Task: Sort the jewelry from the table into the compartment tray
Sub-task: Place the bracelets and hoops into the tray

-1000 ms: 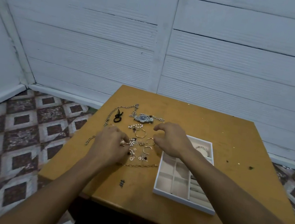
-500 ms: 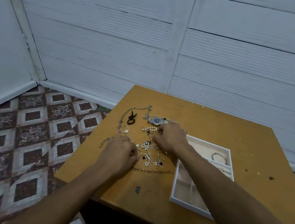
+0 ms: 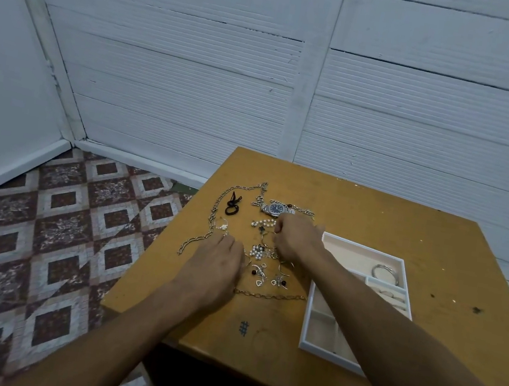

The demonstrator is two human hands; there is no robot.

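L hand [image 3: 213,269], R hand [image 3: 297,241] over jewelry [image 3: 258,252] — tray [image 3: 328,357] holds bangle [image 3: 384,271], far compt.

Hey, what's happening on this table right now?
A person is sorting jewelry on a wooden table. The left hand and right hand are both down in the loose pile beside the white compartment tray; what either grips is hidden. A silver bangle lies in the tray; the watch and gold chain are on the table.

— Under the white slatted wall [image 3: 200,54]?
— Patterned floor tiles [image 3: 45,229] (maroon and cream squares), edged by a white baseboard [image 3: 139,162] at the wall's foot.
— Farther out from the wall?
— Inked hash mark [image 3: 244,328], dark specks [image 3: 477,310].
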